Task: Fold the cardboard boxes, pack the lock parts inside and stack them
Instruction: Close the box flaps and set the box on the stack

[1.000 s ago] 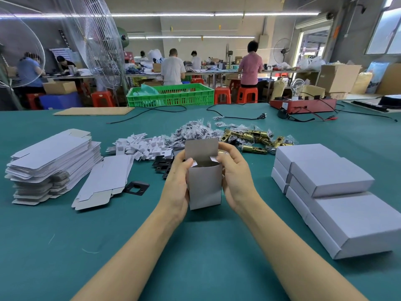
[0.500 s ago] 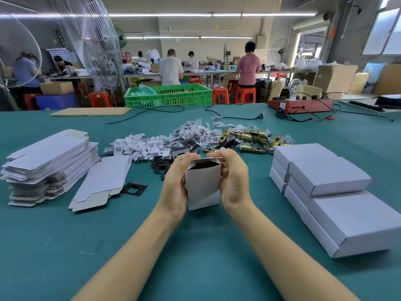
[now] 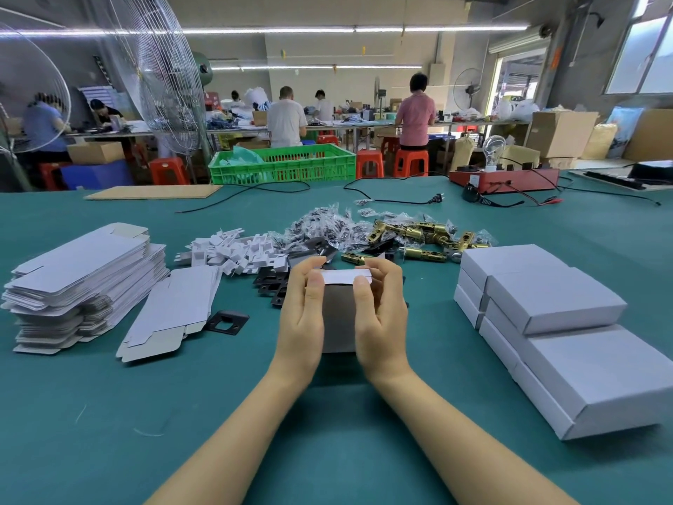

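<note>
Cardboard box (image 3: 338, 318) stands upright between my two palms, its long axis vertical, bottom on the green table (image 3: 109, 413), at the centre of my view. My left hand (image 3: 304, 318) grips its left wall and my right hand (image 3: 380, 318) grips its right wall; the fingers of both curl over the top edge, and both thumbs (image 3: 316, 289) lie on the near face just under the white top flap (image 3: 344, 275). The flap lies almost flat across the top, so I judge that I am closing this end. Whether the tuck is fully inside, I cannot tell, because my fingers hide the far edge.

Both hands are equally near to the box. The next move depends on this flap: it lies directly under my fingertips, along the line from nine to three o'clock, so a push down and toward six o'clock should seat it.

Finished white boxes (image 3: 553, 297) are stacked at three o'clock, nearer to my right hand, so I think that hand carries the box there. Flat box blanks (image 3: 80, 275) are piled at nine o'clock. Brass latch parts (image 3: 424, 235) and small plastic bags (image 3: 327, 224) lie at twelve o'clock, just beyond my fingers.
</note>
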The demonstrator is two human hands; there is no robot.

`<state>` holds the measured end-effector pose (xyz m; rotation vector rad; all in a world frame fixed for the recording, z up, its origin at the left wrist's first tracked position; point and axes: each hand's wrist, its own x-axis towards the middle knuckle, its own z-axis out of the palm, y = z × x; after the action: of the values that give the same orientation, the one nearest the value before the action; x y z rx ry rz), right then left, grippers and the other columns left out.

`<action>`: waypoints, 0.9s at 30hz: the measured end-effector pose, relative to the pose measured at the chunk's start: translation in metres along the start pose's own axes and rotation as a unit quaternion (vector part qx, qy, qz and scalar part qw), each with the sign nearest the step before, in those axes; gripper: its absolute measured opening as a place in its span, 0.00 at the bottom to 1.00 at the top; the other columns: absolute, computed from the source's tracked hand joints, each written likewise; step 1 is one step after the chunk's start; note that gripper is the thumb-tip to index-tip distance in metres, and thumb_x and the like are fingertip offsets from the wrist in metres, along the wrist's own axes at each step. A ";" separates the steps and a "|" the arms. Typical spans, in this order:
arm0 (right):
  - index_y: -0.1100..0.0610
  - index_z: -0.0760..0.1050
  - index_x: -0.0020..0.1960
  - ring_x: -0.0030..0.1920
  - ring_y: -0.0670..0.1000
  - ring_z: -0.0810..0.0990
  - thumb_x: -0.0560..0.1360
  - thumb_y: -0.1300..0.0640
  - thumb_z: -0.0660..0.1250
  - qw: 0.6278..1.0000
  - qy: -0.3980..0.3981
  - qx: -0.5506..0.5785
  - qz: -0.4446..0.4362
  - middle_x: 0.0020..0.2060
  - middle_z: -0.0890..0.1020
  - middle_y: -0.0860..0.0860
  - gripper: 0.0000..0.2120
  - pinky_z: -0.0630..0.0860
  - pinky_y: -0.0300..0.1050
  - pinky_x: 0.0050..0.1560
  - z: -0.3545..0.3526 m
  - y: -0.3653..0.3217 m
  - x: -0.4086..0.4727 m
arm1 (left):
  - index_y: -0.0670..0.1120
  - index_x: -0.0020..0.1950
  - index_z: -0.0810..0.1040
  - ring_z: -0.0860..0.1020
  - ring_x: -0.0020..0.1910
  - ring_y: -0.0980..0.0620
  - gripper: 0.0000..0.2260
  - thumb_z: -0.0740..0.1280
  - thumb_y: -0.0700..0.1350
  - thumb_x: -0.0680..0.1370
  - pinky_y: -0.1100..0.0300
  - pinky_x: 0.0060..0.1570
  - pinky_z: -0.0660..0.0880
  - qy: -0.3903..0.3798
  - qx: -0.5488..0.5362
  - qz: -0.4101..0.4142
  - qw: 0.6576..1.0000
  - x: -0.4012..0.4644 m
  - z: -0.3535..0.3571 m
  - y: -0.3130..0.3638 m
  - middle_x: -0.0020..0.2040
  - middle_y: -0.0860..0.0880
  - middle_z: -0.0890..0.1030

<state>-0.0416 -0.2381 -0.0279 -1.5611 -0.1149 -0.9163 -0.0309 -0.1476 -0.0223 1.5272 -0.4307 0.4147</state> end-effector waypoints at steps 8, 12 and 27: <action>0.51 0.70 0.58 0.49 0.47 0.75 0.78 0.55 0.59 0.999 -0.004 -0.028 -0.028 0.49 0.77 0.50 0.09 0.71 0.40 0.51 0.001 0.004 0.001 | 0.57 0.62 0.69 0.72 0.47 0.65 0.12 0.56 0.42 0.85 0.74 0.51 0.67 -0.003 0.035 0.033 0.999 0.002 -0.003 -0.006 0.50 0.55 0.74; 0.51 0.72 0.56 0.50 0.38 0.73 0.78 0.59 0.59 0.997 0.001 -0.039 -0.064 0.49 0.77 0.50 0.08 0.67 0.29 0.52 0.000 0.003 0.002 | 0.59 0.58 0.72 0.73 0.53 0.68 0.14 0.57 0.39 0.83 0.75 0.55 0.65 0.001 0.052 0.065 0.997 0.002 -0.001 -0.004 0.54 0.64 0.76; 0.50 0.70 0.51 0.49 0.47 0.76 0.78 0.59 0.59 0.999 0.002 -0.015 -0.045 0.47 0.78 0.51 0.05 0.69 0.33 0.52 0.001 0.002 0.000 | 0.56 0.52 0.78 0.75 0.43 0.64 0.08 0.60 0.46 0.79 0.73 0.45 0.70 -0.004 0.029 0.064 0.997 0.006 -0.010 -0.006 0.45 0.63 0.80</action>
<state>-0.0401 -0.2383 -0.0290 -1.5927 -0.1715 -0.9959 -0.0221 -0.1372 -0.0245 1.5629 -0.5291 0.5258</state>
